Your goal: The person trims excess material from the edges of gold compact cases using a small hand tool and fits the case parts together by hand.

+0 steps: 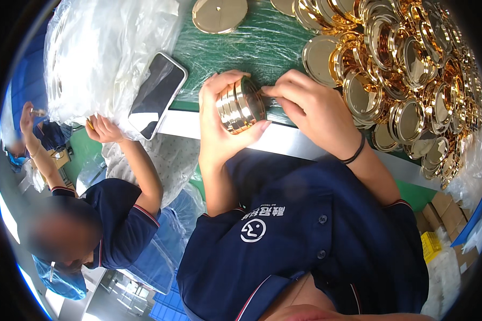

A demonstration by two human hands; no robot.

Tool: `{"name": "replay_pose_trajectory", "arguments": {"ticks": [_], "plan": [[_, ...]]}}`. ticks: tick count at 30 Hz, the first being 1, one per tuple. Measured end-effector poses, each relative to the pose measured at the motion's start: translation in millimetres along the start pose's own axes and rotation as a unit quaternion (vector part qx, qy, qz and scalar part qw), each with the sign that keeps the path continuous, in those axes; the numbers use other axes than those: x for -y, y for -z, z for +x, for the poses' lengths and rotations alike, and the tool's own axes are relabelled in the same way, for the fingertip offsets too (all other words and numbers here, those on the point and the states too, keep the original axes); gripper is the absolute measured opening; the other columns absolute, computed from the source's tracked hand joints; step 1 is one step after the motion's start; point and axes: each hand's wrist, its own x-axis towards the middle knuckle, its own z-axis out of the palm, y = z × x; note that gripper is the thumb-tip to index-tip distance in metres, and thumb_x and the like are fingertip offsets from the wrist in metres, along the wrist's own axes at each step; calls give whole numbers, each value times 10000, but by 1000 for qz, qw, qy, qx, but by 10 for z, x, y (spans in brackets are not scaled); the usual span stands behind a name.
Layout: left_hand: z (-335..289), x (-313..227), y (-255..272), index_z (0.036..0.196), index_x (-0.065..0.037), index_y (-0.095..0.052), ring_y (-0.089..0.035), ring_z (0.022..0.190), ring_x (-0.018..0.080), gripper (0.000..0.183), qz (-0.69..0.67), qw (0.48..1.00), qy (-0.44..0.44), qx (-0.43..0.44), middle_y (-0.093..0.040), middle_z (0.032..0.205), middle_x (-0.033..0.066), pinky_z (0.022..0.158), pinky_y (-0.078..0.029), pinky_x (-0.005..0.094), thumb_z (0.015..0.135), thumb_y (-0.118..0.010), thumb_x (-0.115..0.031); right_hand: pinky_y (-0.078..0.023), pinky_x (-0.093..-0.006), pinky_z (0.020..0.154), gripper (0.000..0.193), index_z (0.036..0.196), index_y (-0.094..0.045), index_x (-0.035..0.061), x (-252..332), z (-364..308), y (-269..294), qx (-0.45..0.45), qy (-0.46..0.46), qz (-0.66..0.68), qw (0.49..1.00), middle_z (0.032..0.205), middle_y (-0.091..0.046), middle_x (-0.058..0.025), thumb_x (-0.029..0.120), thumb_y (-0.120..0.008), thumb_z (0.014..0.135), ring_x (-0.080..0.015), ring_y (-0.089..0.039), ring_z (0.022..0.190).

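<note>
My left hand (215,125) is wrapped round a short stack of shiny gold round lids (240,107), tilted on its side with the end face turned to the right. The fingers curl over the top and the thumb presses from below. On the right, my right hand (317,107) is closed, with its thumb and forefinger pinched together near that end face. Whatever may be between those fingertips is too small to make out. Both hands are over the near edge of the green work table (276,32).
A large heap of loose gold lids (407,69) covers the right side. One lid (219,13) lies alone at the back. Left of my hands are a phone (158,93) and clear plastic bags (107,59). A co-worker (118,214) works at the far left. Cardboard boxes (447,214) stand lower right.
</note>
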Motion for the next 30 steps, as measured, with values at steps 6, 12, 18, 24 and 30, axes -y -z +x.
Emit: {"name": "replay_pose_trajectory", "arguments": {"ticks": [6, 12, 18, 24, 30], "plan": [[-1, 33, 70, 1181, -6, -363, -512, 1036, 256, 733, 24, 998, -22, 61, -481, 1156, 199, 906, -417, 372, 613, -789, -187, -499, -371, 630, 156, 949, -622, 95, -51, 7, 0, -14, 16, 53, 998, 869, -558, -47, 83, -572, 801, -262, -605, 741], [-20, -7, 4, 1145, -12, -424, -514, 990, 233, 736, -37, 999, 2, 9, -513, 1103, 133, 884, -405, 352, 544, -820, -165, -498, -375, 630, 147, 945, -619, 98, -11, -6, -2, -11, 3, 33, 999, 869, -560, -48, 90, -574, 805, -267, -606, 742], [-17, 9, -2, 1149, -13, -415, -521, 992, 223, 729, -48, 999, -7, 14, -507, 1110, 140, 877, -423, 343, 558, -819, -145, -499, -373, 612, 141, 936, -623, 108, -2, -2, -6, -6, -8, 20, 1000, 863, -567, -42, 93, -574, 805, -263, -610, 725], [-25, -8, 13, 1151, -13, -408, -519, 1009, 221, 728, -42, 999, -4, 21, -498, 1124, 146, 883, -423, 343, 565, -819, -146, -491, -372, 640, 130, 915, -631, 87, -55, 16, -11, -14, 11, 62, 998, 852, -585, -59, 77, -582, 795, -274, -607, 742], [-39, 1, 10, 1154, -12, -401, -519, 1012, 224, 734, -50, 999, 0, 17, -498, 1127, 148, 884, -423, 346, 569, -824, -149, -491, -373, 645, 132, 919, -627, 83, -48, 6, -15, -25, 21, 59, 998, 862, -585, -60, 80, -587, 793, -276, -607, 746]]}}
